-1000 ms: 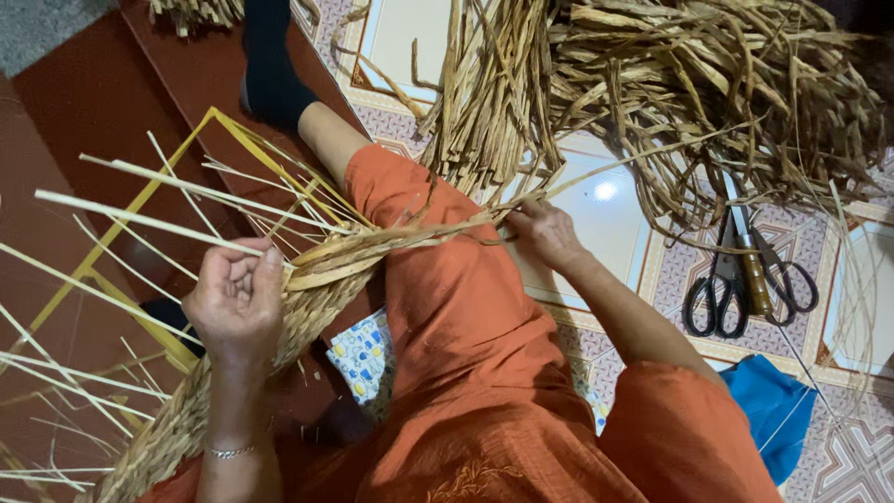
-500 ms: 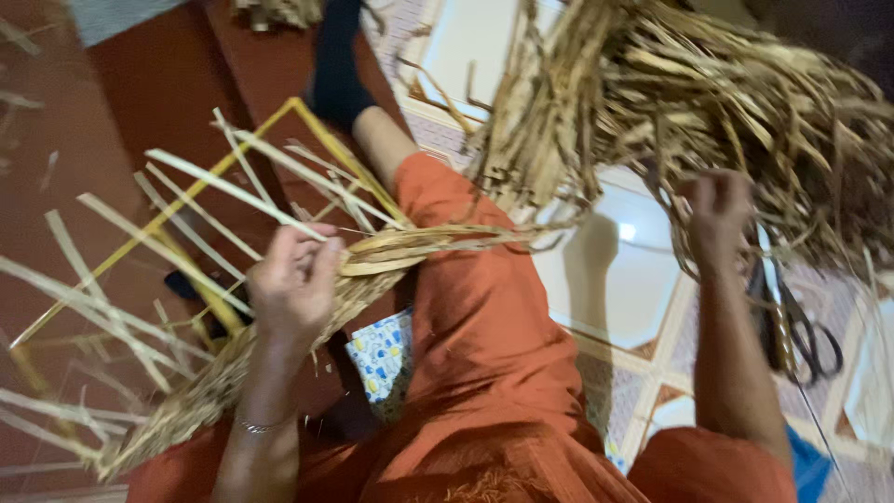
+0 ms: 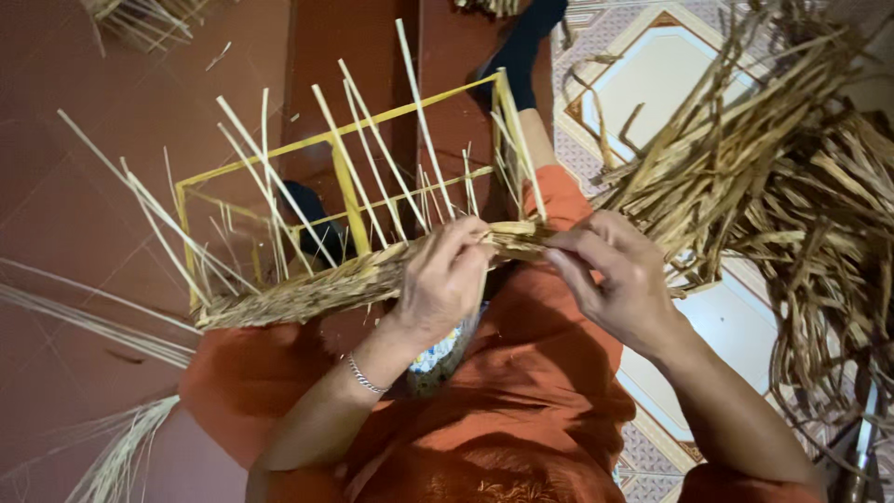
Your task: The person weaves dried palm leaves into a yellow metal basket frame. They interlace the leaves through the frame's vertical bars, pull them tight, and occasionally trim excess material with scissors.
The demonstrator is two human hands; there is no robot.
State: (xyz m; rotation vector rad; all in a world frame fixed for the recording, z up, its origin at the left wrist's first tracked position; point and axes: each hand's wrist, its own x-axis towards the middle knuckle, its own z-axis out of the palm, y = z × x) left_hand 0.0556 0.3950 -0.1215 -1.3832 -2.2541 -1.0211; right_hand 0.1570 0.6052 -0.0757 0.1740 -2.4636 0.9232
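Both my hands pinch the woven straw band [image 3: 372, 275]: left hand [image 3: 445, 279], right hand [image 3: 615, 275]. Yellow frame [image 3: 346, 196] beyond fingertips; loose straw pile [image 3: 792, 177] right.

We don't see any packages, labels, signs or screens here at all, nothing boxed, tagged, posted up or lit anywhere across the whole view from the head camera, as far as we can tell.

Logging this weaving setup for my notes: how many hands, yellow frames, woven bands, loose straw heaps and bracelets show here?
Hands: 2 (left hand, right hand)
Yellow frame: 1
Woven band: 1
Loose straw heap: 1
Bracelet: 1
Total: 6
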